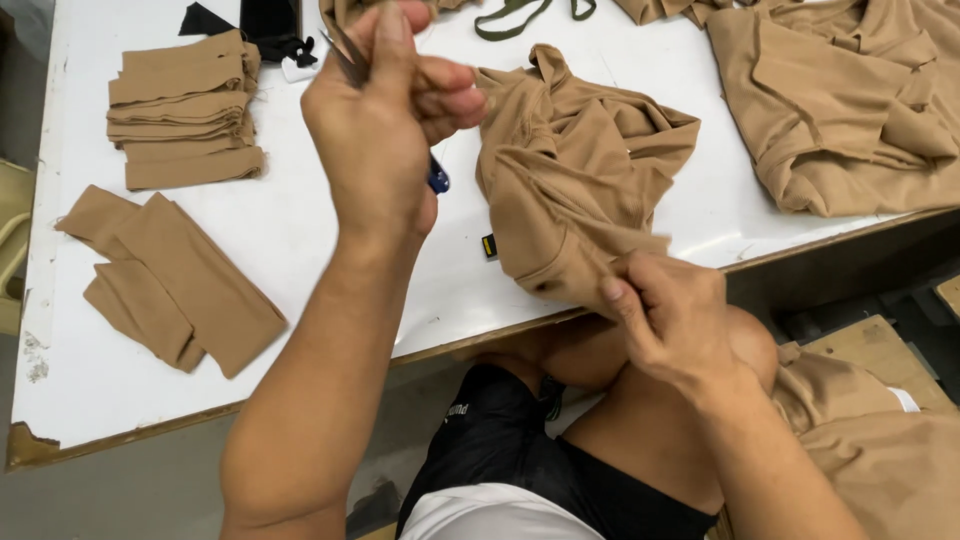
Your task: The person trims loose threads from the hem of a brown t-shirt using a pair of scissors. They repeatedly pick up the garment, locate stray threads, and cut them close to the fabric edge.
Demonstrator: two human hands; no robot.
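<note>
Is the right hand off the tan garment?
No, the right hand pinches the tan garment at the table edge.

A white table with a worn wooden edge is filling most of the frame, its lower left corner chipping and its top catching a soft shine from overhead light. Grey floor is showing along the bottom left, and a wooden board is lying at the right edge.

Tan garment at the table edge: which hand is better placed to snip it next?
Probably left. The left hand holds the blue-handled snips, raised above the tan garment; the right hand already pinches its lower edge.
</note>
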